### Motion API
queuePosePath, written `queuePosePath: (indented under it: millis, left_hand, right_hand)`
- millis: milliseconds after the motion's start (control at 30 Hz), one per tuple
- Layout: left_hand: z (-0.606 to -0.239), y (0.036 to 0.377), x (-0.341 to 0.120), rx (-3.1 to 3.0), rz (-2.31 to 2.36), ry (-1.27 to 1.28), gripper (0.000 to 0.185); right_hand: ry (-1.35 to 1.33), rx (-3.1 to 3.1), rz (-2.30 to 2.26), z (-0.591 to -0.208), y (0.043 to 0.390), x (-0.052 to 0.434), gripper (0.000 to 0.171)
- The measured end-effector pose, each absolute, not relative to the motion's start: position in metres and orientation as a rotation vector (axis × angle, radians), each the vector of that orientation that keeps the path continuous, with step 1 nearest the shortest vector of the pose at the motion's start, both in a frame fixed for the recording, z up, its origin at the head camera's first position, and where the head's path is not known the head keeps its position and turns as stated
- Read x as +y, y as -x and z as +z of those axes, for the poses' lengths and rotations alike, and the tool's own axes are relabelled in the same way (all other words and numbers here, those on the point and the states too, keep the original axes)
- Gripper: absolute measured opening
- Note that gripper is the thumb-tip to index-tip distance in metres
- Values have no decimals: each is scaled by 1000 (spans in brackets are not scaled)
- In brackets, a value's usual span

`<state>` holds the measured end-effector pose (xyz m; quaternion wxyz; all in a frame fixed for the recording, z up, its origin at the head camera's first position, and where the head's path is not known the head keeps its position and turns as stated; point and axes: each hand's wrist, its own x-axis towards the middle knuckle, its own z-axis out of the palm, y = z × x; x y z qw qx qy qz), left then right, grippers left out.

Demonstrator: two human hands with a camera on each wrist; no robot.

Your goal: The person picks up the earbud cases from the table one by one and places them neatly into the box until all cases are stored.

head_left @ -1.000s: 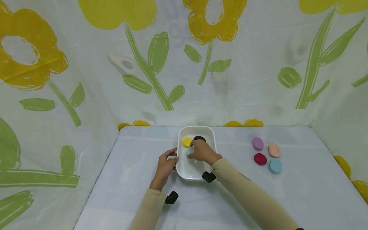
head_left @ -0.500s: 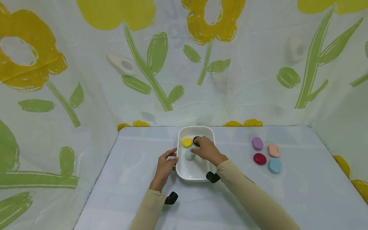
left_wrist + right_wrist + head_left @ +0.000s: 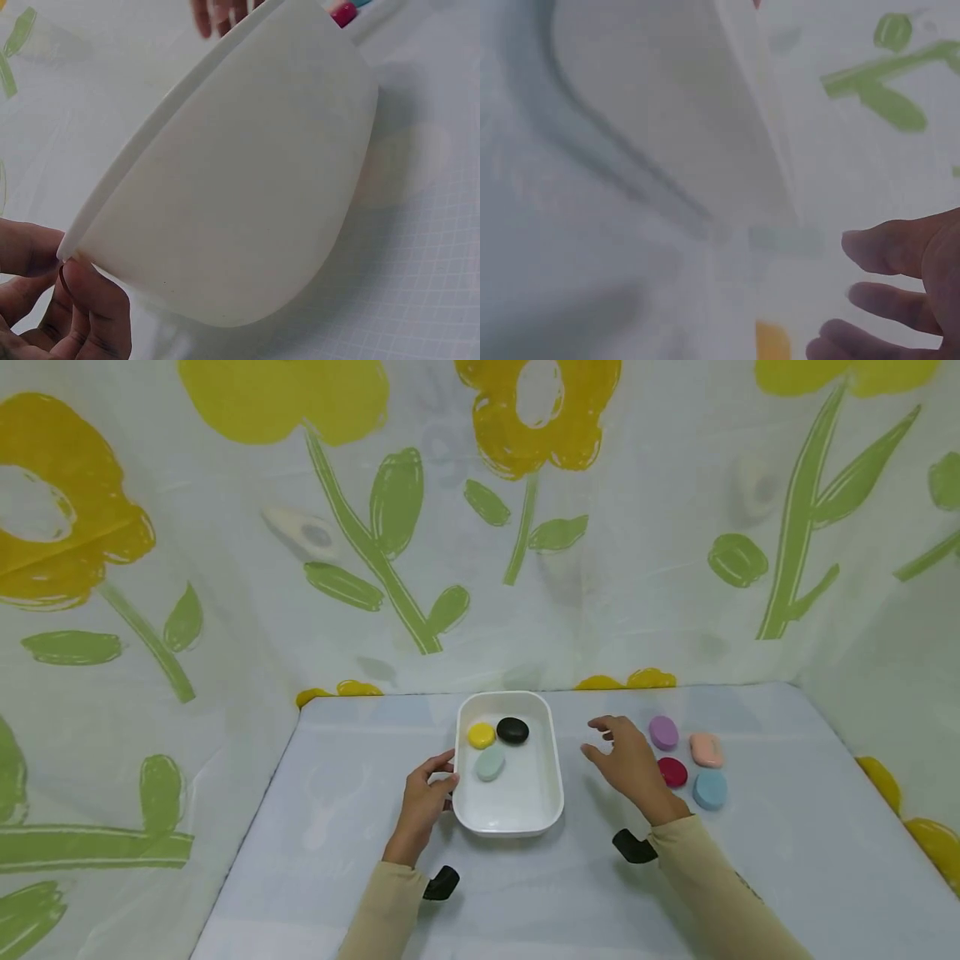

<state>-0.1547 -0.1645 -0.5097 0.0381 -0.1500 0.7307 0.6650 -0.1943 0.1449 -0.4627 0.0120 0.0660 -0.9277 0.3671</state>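
White rectangular tray with rounded corners (image 3: 517, 802), glossy.

Head view: tray on a pale, faintly printed tabletop (image 3: 555, 910), long axis running away from the person. Contents, far half: one round yellow piece (image 3: 482, 736), one black oval piece (image 3: 513, 731), one pale green oval piece (image 3: 490, 762). Left hand (image 3: 423, 797): at the tray's left side, holding its rim. Right hand (image 3: 626, 764): fingers parted and loosely bent, holding nothing, between the tray on its left and four loose pieces on its right. Nearest to it: one red oval piece (image 3: 672, 772), just beside the wrist side; contact cannot be told. Next, one purple oval piece (image 3: 663, 732); farther right, one pink rounded-rectangular piece (image 3: 706, 750) and one light blue rounded piece (image 3: 709, 790).

Left wrist view: rim pinched between thumb and finger; tray's outer wall fills the middle.

Right wrist view: fingers spread, apart from the tray's blurred wall; loose group not identifiable.
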Motion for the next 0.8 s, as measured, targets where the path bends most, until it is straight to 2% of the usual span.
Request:
queuePosePath:
  millis: [333, 533, 800]
  left_hand:
    - [-512, 154, -165, 2233, 2080, 399, 45]
    - [-513, 154, -167, 2227, 2085, 393, 45]
    - [-512, 154, -166, 2235, 2076, 407, 45]
  right_hand:
    - [-89, -2783, 944, -493, 170, 204, 42]
    - [-56, -2807, 865, -508, 162, 225, 47]
    - [-88, -2893, 859, -513, 161, 237, 45]
